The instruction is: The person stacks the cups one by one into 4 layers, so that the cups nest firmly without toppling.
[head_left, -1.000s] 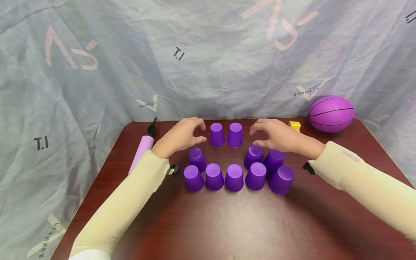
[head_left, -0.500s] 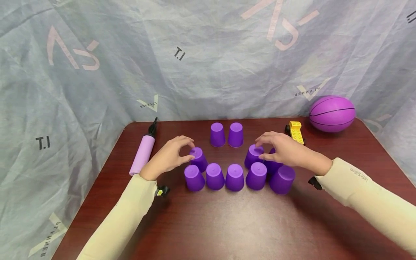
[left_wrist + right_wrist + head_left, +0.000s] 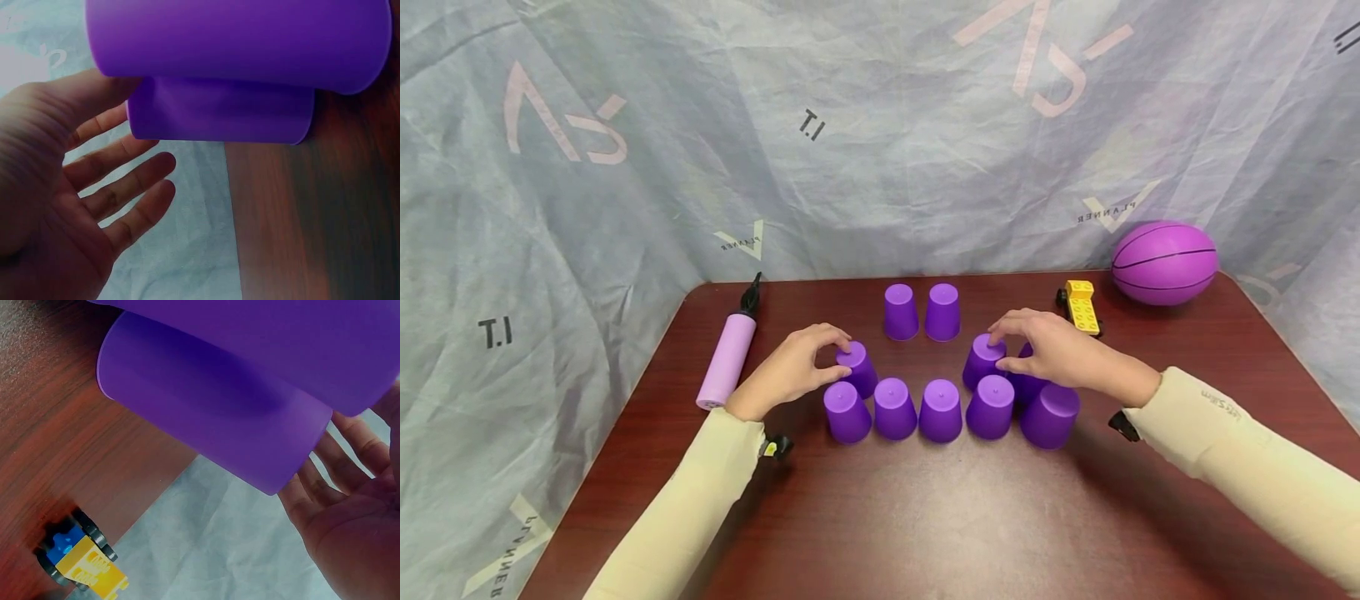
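Purple cups stand upside down on the brown table. In the head view my left hand [image 3: 793, 364] is at the top of the left cup [image 3: 859, 373] of the middle row, thumb on one side and index finger on the other. Its other fingers are spread in the left wrist view [image 3: 125, 181]. My right hand [image 3: 1051, 350] pinches the top of another middle-row cup [image 3: 981, 363] in the same way. A cup [image 3: 1026, 379] beside it is partly hidden by the right hand. Several cups [image 3: 940, 412] form the front row, and two cups [image 3: 942, 312] stand at the back.
A pink hand pump [image 3: 727, 358] with a black nozzle lies at the left. At the back right are a yellow toy-brick vehicle [image 3: 1082, 308] and a purple ball [image 3: 1165, 263]. A grey cloth [image 3: 880, 167] hangs behind the table [image 3: 925, 517].
Both hands have come down and toward me from beside the two back cups to the middle-row cups, with thumbs and fingers now at the cup tops. The cups have not moved.
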A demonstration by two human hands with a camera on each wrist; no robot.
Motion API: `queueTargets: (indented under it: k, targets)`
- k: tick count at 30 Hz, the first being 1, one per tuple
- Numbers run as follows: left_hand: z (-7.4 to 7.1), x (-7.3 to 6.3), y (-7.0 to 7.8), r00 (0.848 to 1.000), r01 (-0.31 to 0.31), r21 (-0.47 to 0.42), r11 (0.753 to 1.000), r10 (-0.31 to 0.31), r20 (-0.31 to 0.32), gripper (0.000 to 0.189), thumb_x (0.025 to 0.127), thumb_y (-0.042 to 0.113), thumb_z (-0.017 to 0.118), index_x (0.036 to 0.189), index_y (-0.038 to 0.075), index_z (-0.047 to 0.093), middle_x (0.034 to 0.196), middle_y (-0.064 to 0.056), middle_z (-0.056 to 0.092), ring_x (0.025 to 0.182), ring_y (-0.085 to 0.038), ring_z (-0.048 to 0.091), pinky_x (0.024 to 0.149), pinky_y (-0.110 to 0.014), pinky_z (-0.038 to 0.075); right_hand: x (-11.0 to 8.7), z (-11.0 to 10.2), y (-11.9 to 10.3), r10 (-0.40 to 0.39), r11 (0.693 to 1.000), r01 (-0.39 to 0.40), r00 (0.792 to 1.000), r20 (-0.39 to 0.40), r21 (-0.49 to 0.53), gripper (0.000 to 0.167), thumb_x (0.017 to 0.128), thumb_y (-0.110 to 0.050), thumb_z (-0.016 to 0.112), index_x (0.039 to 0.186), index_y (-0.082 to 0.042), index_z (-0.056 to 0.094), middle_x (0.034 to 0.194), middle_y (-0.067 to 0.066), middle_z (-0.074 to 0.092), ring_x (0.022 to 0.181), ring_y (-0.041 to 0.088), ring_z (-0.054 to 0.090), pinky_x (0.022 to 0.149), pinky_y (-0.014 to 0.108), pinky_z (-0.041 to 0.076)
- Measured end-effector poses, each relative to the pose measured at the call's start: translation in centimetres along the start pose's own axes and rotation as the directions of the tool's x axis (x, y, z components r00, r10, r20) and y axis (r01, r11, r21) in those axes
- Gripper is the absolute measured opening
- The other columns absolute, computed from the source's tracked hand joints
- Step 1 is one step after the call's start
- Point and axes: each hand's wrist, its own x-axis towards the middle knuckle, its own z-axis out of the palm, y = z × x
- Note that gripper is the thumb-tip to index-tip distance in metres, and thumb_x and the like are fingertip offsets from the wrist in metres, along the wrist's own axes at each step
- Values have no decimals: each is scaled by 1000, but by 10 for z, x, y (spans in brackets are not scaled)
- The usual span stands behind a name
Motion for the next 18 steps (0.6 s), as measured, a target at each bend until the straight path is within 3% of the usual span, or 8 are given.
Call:
queueTargets:
  k: [9,18]
  targets:
    - [0,6,-1,1000,-21,-19,1000,20,-7,23,79,18,79,95,12,64,101,3,62,96,-14,57,86,-33,46,3,2,4,-19,1000,19,999,-26,-9,25,77,-14,79,98,-9,66,97,-1,62,89,17,58,73,34,50]
    - [-7,30,-5,997,-42,-47,998,39,-74,22,80,15,77,95,9,63,97,1,60,88,-15,56,78,-35,48,12,-13,6,-35,999,34,994,-102,-10,23,76,-11,79,95,-8,66,97,0,63,91,19,60,77,37,48]
